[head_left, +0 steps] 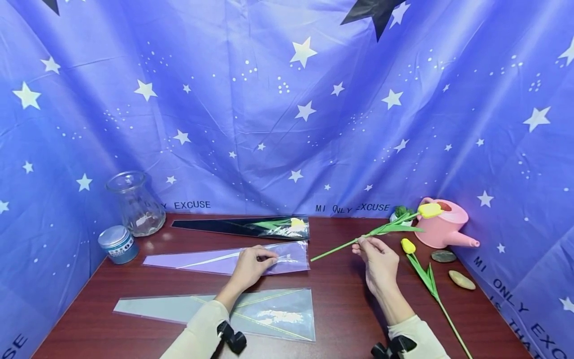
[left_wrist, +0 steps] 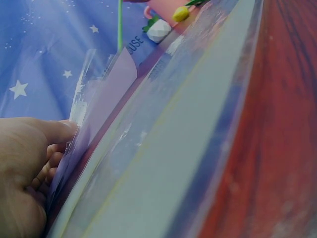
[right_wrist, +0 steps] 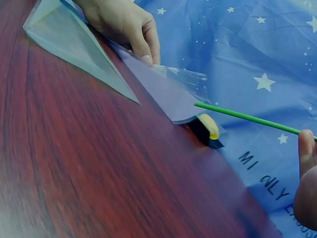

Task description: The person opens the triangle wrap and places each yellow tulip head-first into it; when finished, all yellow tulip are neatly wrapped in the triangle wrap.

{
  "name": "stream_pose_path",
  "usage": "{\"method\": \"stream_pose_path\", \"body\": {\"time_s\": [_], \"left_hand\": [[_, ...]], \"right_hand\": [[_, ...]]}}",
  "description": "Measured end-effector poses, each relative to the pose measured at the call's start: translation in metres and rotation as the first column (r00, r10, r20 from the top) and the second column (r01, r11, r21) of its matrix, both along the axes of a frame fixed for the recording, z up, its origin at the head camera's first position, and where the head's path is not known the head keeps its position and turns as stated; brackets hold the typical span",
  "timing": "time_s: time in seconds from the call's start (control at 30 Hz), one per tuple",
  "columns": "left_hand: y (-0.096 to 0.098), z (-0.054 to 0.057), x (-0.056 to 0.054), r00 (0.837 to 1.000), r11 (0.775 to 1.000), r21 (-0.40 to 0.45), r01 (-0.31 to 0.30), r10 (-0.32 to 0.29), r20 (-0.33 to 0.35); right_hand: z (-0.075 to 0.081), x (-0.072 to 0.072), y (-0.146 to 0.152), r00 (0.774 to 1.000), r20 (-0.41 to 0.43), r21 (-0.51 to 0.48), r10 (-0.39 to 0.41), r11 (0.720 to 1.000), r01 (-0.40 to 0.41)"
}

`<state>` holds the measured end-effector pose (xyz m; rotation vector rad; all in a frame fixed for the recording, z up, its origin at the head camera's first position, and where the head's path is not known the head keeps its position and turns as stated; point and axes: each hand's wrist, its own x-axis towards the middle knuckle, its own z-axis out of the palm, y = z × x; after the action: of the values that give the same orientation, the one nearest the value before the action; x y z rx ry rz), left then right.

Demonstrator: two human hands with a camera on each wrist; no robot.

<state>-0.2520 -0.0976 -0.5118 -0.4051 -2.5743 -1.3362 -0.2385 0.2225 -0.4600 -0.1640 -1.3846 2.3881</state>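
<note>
My right hand (head_left: 381,259) pinches the green stem of a yellow artificial tulip (head_left: 430,210), its bloom tilted up to the right. The bare stem end points left, toward the wide mouth of a purple flower sleeve (head_left: 204,260). My left hand (head_left: 251,268) pinches that sleeve's clear front film (left_wrist: 81,101), which stands apart from the purple back in the left wrist view. In the right wrist view the stem tip (right_wrist: 199,104) appears by the mouth; whether it is inside, I cannot tell. Behind lies a black sleeve (head_left: 215,227) containing a yellow tulip (head_left: 297,224).
A grey sleeve (head_left: 154,305) lies in front. Another tulip (head_left: 423,273) and two stones (head_left: 443,256) are at right, near a pink watering can (head_left: 441,232) and small potted plant (head_left: 400,215). A glass vase (head_left: 142,212) and blue jar (head_left: 118,245) stand at left.
</note>
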Motion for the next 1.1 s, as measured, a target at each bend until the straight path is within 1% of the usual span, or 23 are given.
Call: {"method": "stream_pose_path", "body": {"time_s": [0.13, 0.27, 0.43, 0.57, 0.7, 0.83, 0.97, 1.1], "left_hand": [[0.000, 0.000, 0.000, 1.000, 1.000, 0.002, -0.003, 0.003, -0.003], [0.001, -0.001, 0.001, 1.000, 1.000, 0.002, -0.001, 0.001, 0.001], [0.000, -0.001, 0.001, 1.000, 1.000, 0.011, -0.010, 0.010, -0.009], [0.000, 0.001, 0.001, 1.000, 1.000, 0.010, -0.007, 0.007, -0.010], [0.000, 0.001, 0.001, 1.000, 1.000, 0.005, -0.005, 0.006, -0.007], [0.000, 0.002, 0.002, 1.000, 1.000, 0.003, -0.005, 0.005, -0.009], [0.000, 0.003, 0.001, 1.000, 1.000, 0.012, -0.003, 0.003, 0.002], [0.001, 0.000, 0.000, 1.000, 1.000, 0.017, -0.009, 0.009, -0.002]], "right_hand": [[-0.007, -0.004, -0.007, 0.999, 0.041, -0.046, -0.011, 0.999, 0.013], [-0.017, -0.004, -0.018, 0.998, 0.058, -0.071, -0.011, 0.997, 0.016], [-0.027, -0.003, -0.038, 0.998, 0.059, -0.065, 0.003, 0.998, 0.000], [-0.032, -0.002, -0.054, 0.996, 0.087, -0.060, -0.004, 0.998, 0.009], [-0.035, 0.000, -0.067, 0.992, 0.122, -0.055, -0.010, 0.998, 0.017], [-0.036, 0.002, -0.079, 0.989, 0.148, -0.043, -0.001, 0.999, 0.008], [-0.037, 0.002, -0.089, 0.987, 0.161, -0.008, 0.006, 1.000, -0.005], [-0.037, 0.004, -0.095, 0.983, 0.181, 0.027, 0.006, 1.000, -0.010]]}}
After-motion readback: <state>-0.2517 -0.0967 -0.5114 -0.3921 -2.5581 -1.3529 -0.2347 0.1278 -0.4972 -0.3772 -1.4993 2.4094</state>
